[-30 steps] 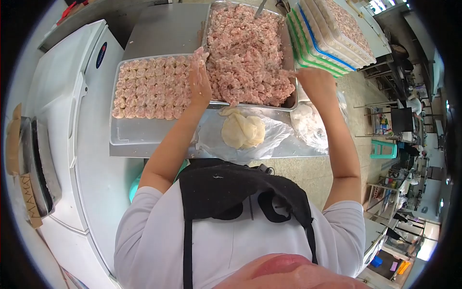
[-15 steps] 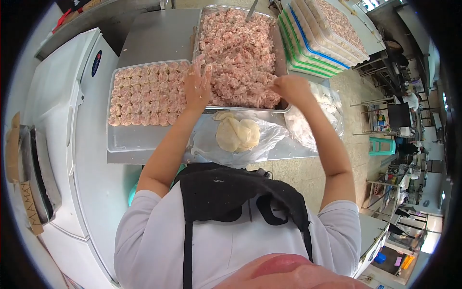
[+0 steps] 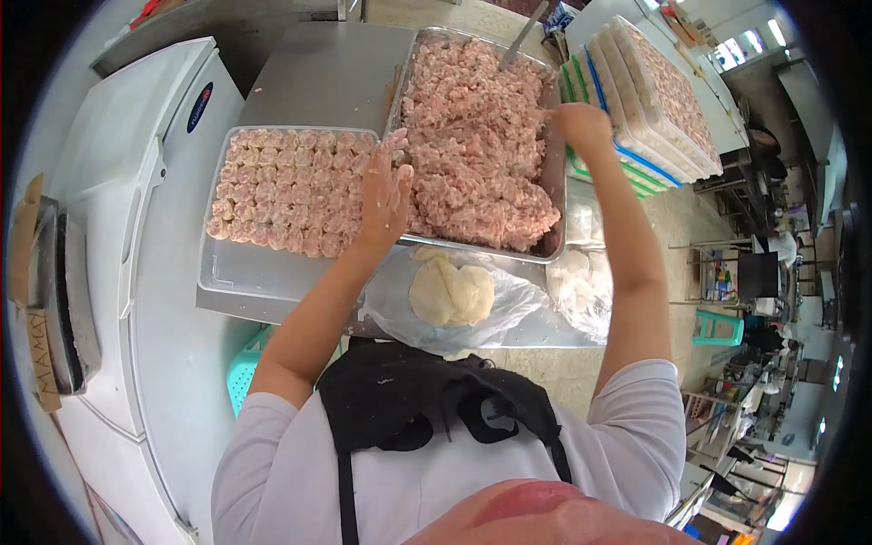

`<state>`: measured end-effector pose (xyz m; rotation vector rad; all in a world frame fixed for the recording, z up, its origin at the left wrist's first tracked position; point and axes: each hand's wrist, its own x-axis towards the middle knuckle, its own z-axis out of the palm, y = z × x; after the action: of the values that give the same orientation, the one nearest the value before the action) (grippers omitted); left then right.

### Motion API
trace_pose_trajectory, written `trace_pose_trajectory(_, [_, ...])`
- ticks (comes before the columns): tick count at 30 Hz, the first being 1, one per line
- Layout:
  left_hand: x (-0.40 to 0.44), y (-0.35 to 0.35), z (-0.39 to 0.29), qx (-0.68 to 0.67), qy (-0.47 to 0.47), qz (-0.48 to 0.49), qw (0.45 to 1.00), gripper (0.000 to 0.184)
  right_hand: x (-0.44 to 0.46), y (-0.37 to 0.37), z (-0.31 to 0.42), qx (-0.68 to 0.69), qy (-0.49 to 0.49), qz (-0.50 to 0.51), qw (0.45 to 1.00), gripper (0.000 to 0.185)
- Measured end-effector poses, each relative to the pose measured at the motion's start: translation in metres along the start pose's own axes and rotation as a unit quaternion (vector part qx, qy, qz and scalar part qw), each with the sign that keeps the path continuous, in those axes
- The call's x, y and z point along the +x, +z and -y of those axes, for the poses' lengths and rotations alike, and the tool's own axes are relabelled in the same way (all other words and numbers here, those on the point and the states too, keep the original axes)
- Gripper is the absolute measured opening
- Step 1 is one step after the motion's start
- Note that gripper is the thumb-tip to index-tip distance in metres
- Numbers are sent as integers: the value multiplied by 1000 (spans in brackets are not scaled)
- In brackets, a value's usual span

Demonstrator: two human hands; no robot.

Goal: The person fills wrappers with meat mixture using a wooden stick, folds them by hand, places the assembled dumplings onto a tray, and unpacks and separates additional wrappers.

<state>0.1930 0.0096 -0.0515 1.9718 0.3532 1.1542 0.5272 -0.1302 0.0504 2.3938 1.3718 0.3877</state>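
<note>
My left hand (image 3: 387, 195) is open, its fingers stretched out and smeared with minced meat. It lies between the plastic tray (image 3: 238, 275) of filled dumplings (image 3: 289, 186) and the metal tray (image 3: 490, 250) of minced meat (image 3: 477, 145). At the metal tray's right edge, my right hand (image 3: 584, 125) is closed with its fingers curled; anything in them is hidden. A spatula-like metal handle (image 3: 524, 36) sticks up from the meat at the far end. Close to my body, a pile of pale dough wrappers (image 3: 450, 292) rests on a clear plastic bag (image 3: 391, 318).
Stacked plastic trays (image 3: 627, 100) with green and blue rims stand to the right. More bagged wrappers (image 3: 579, 282) lie by the table's right corner. A white refrigerator (image 3: 182, 300) is on the left, a teal stool (image 3: 243, 372) beneath the table edge. Another person (image 3: 783, 243) is far off.
My right hand has moved from the near right part of the meat to farther up along the tray's right edge. My left hand remains between the two trays. The view has shifted.
</note>
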Motion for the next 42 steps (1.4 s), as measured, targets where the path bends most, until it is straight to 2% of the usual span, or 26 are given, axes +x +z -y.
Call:
trace_pose_trajectory(2, [1,1,-1,-22,5,-10,1000,55,7,16,28,-1,4,15,1000,36])
trace_pose_trajectory(5, [0,0,-1,-28,11,-8,1000,57,-2,5,41,19,-28,16,999,34])
trace_pose_trajectory(8, [1,-2,-2,-15,26,-7,1000,58,-22,-16,60,14,-61,37,997,24])
trace_pose_trajectory(11, [2,-1,-8,-5,16,-3,1000,57,-51,-40,90,38,-155,46,986,21])
trace_pose_trajectory(14, [5,-2,-14,-12,-18,1,1000,53,-78,-51,114,52,-135,63,987,18])
trace_pose_trajectory(17, [3,1,-13,-13,-5,-8,1000,49,-99,-64,102,53,-186,34,980,19])
trace_pose_trajectory(20, [5,-3,-16,17,7,-8,1000,48,-88,-74,64,20,-152,-13,988,19])
trace_pose_trajectory(22, [5,-3,-14,18,1,-3,1000,48,-69,-66,37,-13,-152,-115,982,20])
trace_pose_trajectory(25, [2,-3,-6,-15,-9,1,1000,49,-27,-64,19,-33,-59,-108,992,20])
trace_pose_trajectory(29, [2,-3,-7,-29,-22,5,999,51,24,-13,36,-24,-79,-52,995,21])
trace_pose_trajectory(31, [1,-1,-5,-26,-24,0,999,52,38,-14,67,-22,-94,-3,995,21])
trace_pose_trajectory(35, [1,-5,-6,-5,-13,3,1000,55,26,-21,80,-11,-116,33,993,21])
trace_pose_trajectory(39, [1,-4,-3,45,12,-7,999,54,-23,-37,95,-6,-169,59,984,23])
trace_pose_trajectory(42, [4,-4,-11,-17,-21,-17,999,52,-61,-52,99,2,-209,30,977,25])
